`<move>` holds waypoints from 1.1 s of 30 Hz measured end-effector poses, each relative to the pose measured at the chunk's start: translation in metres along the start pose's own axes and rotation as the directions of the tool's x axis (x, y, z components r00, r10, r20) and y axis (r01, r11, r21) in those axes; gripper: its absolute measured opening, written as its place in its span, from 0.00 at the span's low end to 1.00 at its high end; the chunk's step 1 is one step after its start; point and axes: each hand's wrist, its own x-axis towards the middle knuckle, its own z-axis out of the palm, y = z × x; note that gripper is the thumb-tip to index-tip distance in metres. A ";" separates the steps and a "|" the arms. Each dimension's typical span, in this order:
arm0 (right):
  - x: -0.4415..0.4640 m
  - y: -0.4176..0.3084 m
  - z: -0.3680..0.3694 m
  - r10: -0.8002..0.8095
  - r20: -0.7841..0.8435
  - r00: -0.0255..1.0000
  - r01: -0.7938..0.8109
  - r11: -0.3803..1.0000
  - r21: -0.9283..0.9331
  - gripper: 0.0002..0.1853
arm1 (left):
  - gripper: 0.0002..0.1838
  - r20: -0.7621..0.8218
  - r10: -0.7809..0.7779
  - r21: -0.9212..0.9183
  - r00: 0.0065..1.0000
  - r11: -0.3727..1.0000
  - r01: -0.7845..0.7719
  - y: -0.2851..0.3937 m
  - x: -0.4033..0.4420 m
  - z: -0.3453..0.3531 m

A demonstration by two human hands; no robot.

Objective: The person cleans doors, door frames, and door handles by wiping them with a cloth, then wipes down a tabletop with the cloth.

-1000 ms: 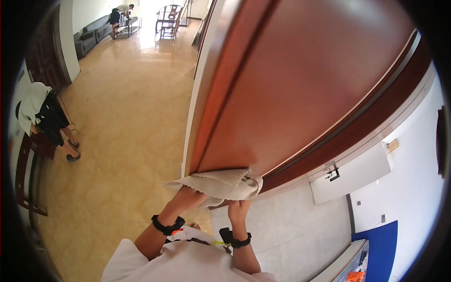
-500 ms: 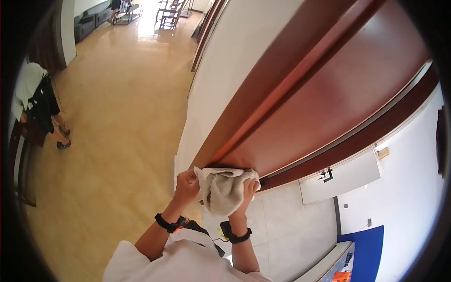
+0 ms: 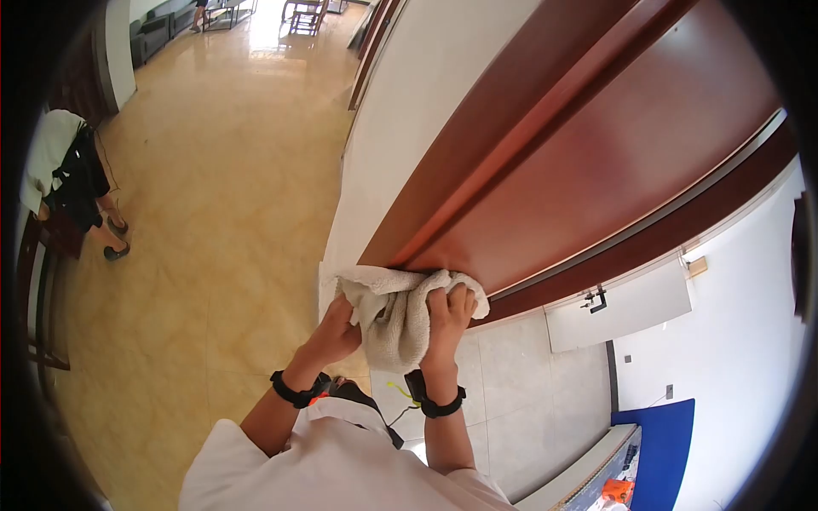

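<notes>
A light grey-beige cloth [image 3: 396, 319] is bunched between my two hands and pressed against the near end of a reddish-brown wooden door frame [image 3: 477, 183]. My left hand [image 3: 336, 332] grips the cloth's left side; its fingertips are partly tucked behind the fabric. On the right side, my right hand [image 3: 449, 328] has its fingers bent over the cloth, close to the frame's edge. The cloth spans the width of the wood and hides its end. Dark bands sit on both of my wrists.
A bent-over person [image 3: 72, 179] stands at the far left beside dark wooden furniture. A grey sofa [image 3: 162, 34] and a wooden chair [image 3: 305, 17] are at the back. At lower right are a blue panel [image 3: 660, 451], an orange item [image 3: 618, 490] and a white door with a handle [image 3: 596, 298].
Both hands and the cloth have shifted slightly upward along the wood. The cloth is spread wider across the frame, and my right fingers are now bent over it.
</notes>
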 end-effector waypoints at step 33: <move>-0.052 0.025 0.056 0.161 -0.136 0.977 -0.094 0.910 0.403 0.14 | 0.24 -0.132 -0.066 0.406 0.989 0.907 0.115 0.028 0.021 -0.006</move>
